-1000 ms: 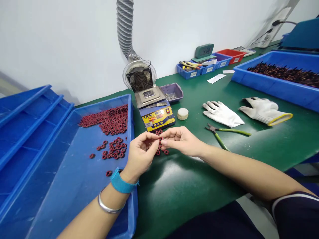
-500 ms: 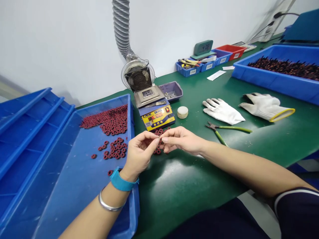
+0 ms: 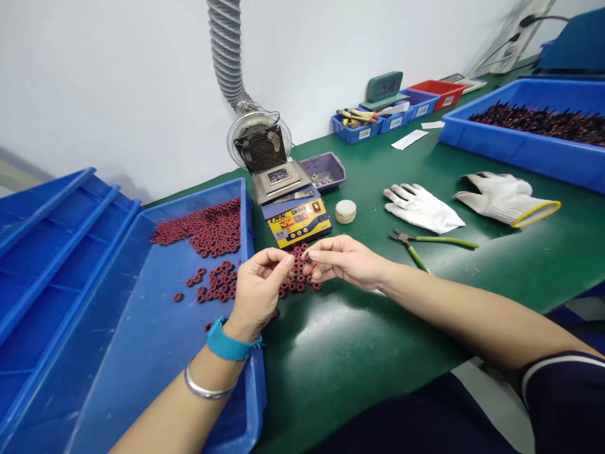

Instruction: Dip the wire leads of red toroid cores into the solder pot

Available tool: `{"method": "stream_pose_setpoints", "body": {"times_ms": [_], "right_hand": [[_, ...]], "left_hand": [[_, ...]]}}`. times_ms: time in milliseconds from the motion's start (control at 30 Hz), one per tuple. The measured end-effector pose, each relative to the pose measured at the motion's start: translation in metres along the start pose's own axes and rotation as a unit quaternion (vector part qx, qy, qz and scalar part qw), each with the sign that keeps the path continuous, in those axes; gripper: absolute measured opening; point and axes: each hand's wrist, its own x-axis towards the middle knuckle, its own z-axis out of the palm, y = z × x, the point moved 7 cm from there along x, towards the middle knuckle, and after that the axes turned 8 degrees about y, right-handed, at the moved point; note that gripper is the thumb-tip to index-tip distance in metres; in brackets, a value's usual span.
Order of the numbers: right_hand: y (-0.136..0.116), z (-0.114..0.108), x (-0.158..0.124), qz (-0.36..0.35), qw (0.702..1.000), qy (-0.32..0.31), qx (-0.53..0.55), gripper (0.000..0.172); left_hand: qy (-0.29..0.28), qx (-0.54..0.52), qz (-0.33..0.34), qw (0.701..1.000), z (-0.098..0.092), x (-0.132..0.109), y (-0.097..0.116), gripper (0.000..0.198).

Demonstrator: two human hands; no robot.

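Thumb and forefinger of my left hand (image 3: 259, 287) are pinched together; anything between them is too small or hidden to make out. My right hand (image 3: 347, 260) faces it a short gap away, also in a pinch, with a tiny dark reddish bit at its fingertips that I cannot identify. Between and behind the fingers, a cluster of small red-and-black wound ring coils (image 3: 299, 277) lies on the green table. Just beyond stands a blue-and-yellow heated solder pot (image 3: 299, 222) with a lit red display.
More coils (image 3: 215, 227) fill part of the blue tray (image 3: 142, 315) on the left. A fume hood (image 3: 259, 148) rises behind the pot, beside a purple bin (image 3: 326, 169). Rightward lie a round white tin (image 3: 345, 212), green-handled cutters (image 3: 439, 240), gloves (image 3: 423, 208) and a big blue tray (image 3: 515, 151).
My hands have drawn apart from touching fingertips, the left moving slightly left. More of the coil cluster shows between them. The pot's display reads differently.
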Motion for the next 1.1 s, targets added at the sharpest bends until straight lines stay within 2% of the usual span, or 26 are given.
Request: {"method": "stream_pose_setpoints", "body": {"times_ms": [167, 300, 400, 467, 633, 700, 800, 933, 1033, 1100], "right_hand": [[0.002, 0.0, 0.0, 0.002, 1.0, 0.0, -0.002, 0.033], [0.005, 0.004, -0.001, -0.002, 1.0, -0.016, -0.019, 0.034], [0.007, 0.007, -0.003, 0.008, 0.999, -0.032, -0.034, 0.038], [0.009, 0.009, -0.003, 0.015, 0.998, -0.042, -0.042, 0.039], [0.007, 0.008, -0.005, 0.028, 0.996, -0.058, -0.063, 0.037], [0.0, 0.004, -0.002, 0.026, 0.996, -0.051, -0.072, 0.035], [-0.028, -0.004, 0.013, -0.01, 0.994, -0.025, -0.103, 0.031], [-0.093, -0.014, 0.053, -0.102, 0.975, 0.073, -0.181, 0.015], [-0.141, -0.012, 0.088, -0.144, 0.939, 0.157, -0.272, 0.006], [-0.167, -0.005, 0.108, -0.177, 0.897, 0.203, -0.352, 0.006]], "left_hand": [[0.041, -0.038, 0.011, 0.998, -0.007, 0.001, 0.003, 0.022], [-0.016, 0.006, 0.008, 1.0, 0.004, -0.003, 0.005, 0.024], [-0.037, 0.049, 0.036, 0.997, 0.01, -0.005, 0.008, 0.02], [-0.014, 0.042, 0.046, 0.998, 0.007, -0.003, 0.008, 0.021], [0.125, -0.018, 0.027, 0.992, -0.016, 0.004, 0.003, 0.023], [0.154, -0.028, 0.017, 0.988, -0.021, 0.005, 0.0, 0.027], [0.14, -0.023, -0.008, 0.99, -0.018, 0.005, -0.005, 0.03], [0.098, -0.006, -0.027, 0.995, -0.01, 0.005, -0.008, 0.032], [0.073, -0.001, -0.035, 0.997, -0.005, 0.004, -0.008, 0.031], [0.052, 0.008, -0.035, 0.998, -0.001, 0.003, -0.007, 0.03]]}}
